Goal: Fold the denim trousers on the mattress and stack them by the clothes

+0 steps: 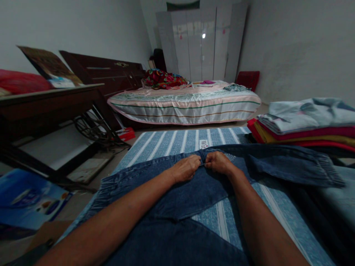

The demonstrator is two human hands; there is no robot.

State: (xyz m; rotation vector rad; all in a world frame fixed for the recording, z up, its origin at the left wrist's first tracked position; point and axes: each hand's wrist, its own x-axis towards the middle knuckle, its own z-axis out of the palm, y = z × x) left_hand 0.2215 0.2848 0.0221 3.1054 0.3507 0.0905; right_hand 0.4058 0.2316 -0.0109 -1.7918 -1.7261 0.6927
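Observation:
A dark blue denim garment (155, 170) lies spread across a blue-and-white striped cloth (166, 142), with gathered, elastic-looking ends at left and right. Near its upper middle, my left hand (187, 167) is closed in a pinch on the denim. Just to the right, my right hand (217, 162) also pinches the garment, fingertips almost meeting the left ones. Between the two hands shows a thin pale line, perhaps a cord or an edge; I cannot tell which. More dark denim (172, 244) fills the bottom of the view.
Folded clothes (305, 122) are stacked at the right. Beyond the striped cloth stands a bed (183, 107) with a red floral blanket (166, 79), and a wardrobe (194, 44) behind. On the left are a table with a wheel underneath (50, 99) and a blue box (30, 199).

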